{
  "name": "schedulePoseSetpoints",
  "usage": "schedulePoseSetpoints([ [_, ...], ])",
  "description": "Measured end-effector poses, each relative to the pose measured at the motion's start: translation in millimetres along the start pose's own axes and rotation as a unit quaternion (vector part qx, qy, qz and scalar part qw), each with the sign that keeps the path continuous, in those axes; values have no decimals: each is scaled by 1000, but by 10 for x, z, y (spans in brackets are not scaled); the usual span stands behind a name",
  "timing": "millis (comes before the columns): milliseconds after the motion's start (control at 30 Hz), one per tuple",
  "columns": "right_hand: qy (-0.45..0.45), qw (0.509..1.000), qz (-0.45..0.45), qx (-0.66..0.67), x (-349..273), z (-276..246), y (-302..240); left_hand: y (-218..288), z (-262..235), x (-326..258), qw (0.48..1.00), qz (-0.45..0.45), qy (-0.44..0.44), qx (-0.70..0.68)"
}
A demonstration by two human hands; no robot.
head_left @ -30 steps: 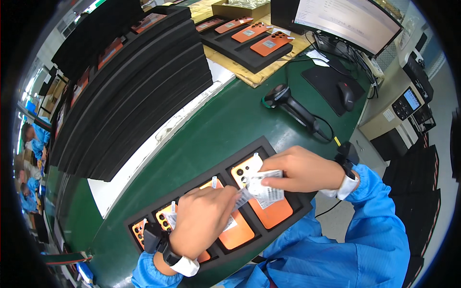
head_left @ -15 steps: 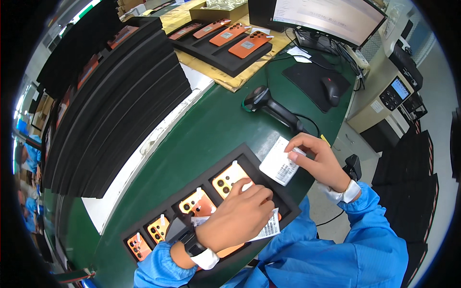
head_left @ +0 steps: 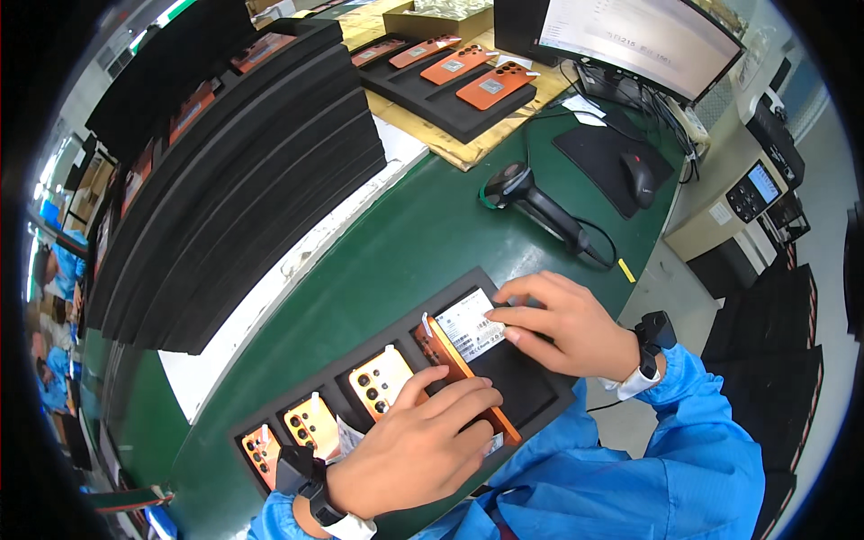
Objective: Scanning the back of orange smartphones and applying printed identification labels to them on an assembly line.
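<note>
A black foam tray (head_left: 301, 394) on the green table holds several orange phones in slots, camera sides up. My left hand (head_left: 418, 445) reaches over the tray, its fingers gripping one orange phone (head_left: 463, 369) that is tipped up on its long edge. Part of that phone is behind my fingers. Beside it, a white printed label (head_left: 470, 324) lies in the exposed slot, and the fingertips of my right hand (head_left: 565, 328) hold its right edge. Another orange phone (head_left: 380, 378) rests left of the tipped one. A white paper (head_left: 348, 436) shows partly behind my left hand.
A tall stack of black trays (head_left: 243, 189) stands on the left. Beyond the tray lies a black barcode scanner (head_left: 540, 205) with its cable. Further back are a tray of phones (head_left: 432, 97), a monitor (head_left: 643, 45) and a mouse (head_left: 637, 178). A label printer (head_left: 738, 198) stands right.
My left hand has tipped the phone up from its slot. My right hand has brought the label down from above the tray's right end into that slot. The view has shifted slightly.
</note>
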State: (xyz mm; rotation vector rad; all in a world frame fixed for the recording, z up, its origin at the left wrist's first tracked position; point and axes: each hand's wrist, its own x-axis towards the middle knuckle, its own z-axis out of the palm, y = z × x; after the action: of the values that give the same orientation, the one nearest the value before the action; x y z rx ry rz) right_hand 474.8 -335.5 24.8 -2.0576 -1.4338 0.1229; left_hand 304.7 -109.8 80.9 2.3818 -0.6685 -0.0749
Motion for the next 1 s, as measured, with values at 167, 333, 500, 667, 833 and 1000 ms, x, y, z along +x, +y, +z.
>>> schedulePoseSetpoints([
  [167, -88, 989, -97, -74, 72, 291, -47, -44, 62, 21, 1000, 15, 9, -3],
  [333, -84, 994, -69, 4, 1, 162, 77, -38, 52, -43, 1000, 10, 20, -14],
  [500, -159, 979, -112, 69, -285, -52, -156, -36, -72, -174, 999, -16, 31, -17],
  [667, -242, 945, -217, -13, -287, 196, 6, -78, -215, -305, 994, -87, 70, -18],
  [833, -155, 975, -152, 51, 81, 90, 172, -186, -263, -378, 969, -188, 109, -114],
  [1000, -67, 964, -162, 201, 394, 265, -338, -149, -190, -397, 946, -242, 151, -151],
])
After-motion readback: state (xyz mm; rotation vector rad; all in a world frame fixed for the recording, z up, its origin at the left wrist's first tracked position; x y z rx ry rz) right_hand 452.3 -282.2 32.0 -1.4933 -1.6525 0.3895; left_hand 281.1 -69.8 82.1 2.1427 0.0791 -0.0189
